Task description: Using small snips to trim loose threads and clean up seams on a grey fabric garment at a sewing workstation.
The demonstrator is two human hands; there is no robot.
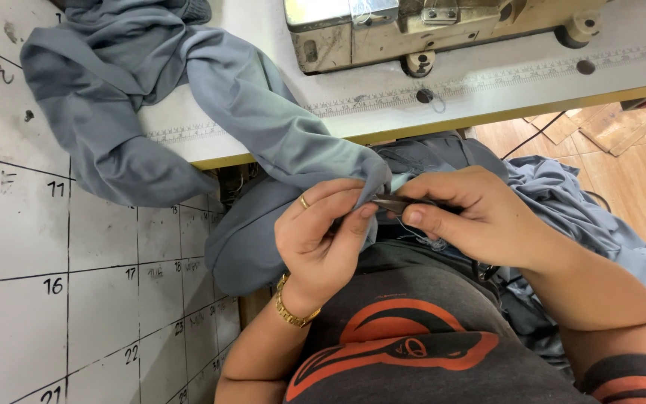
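Left hand [321, 236] pinches grey cloth [263, 127]; right hand [472, 213], at 3 o'clock, grips small snips [392, 203] at its edge; trimming looks underway.

Fabric [114, 97] on table [211, 127], left of sewing machine [428, 30]; hanging down to lap

Sewing workshop (industrial sewing machine [443, 30])

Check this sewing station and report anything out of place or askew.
Nothing looks damaged or spilled. The grey fabric lies bunched on the table and trails over its edge to both hands, left and right.
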